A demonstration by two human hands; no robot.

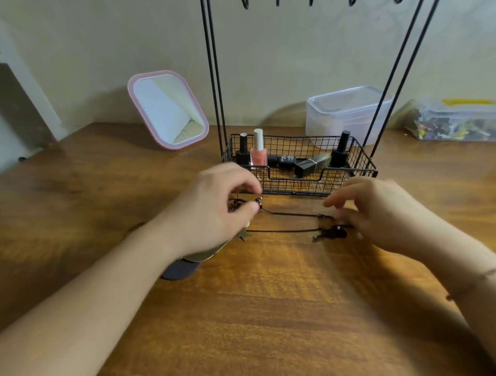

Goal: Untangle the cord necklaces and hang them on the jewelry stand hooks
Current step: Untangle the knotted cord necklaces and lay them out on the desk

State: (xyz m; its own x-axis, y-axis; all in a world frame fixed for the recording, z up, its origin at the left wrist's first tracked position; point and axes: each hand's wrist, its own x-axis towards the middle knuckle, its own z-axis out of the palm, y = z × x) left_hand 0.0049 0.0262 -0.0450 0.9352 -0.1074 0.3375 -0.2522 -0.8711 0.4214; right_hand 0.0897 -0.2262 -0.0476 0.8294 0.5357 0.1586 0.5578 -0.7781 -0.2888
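I note the cord necklaces (288, 222) lying on the table (268, 308) between both hands, just before the stand (300, 166). Left hand (214, 212) pinches one end; right hand (375, 212) (blurred) touches the other, grip unclear.

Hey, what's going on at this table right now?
A person is working on dark cord necklaces lying on the wooden table in front of a black wire jewelry stand. The left hand pinches one end of the cords, while the right hand reaches for the knotted end, its fingers blurred. Two strands run between the hands. The stand's basket holds nail polish bottles. No cord shows on the hooks visible at the top edge.
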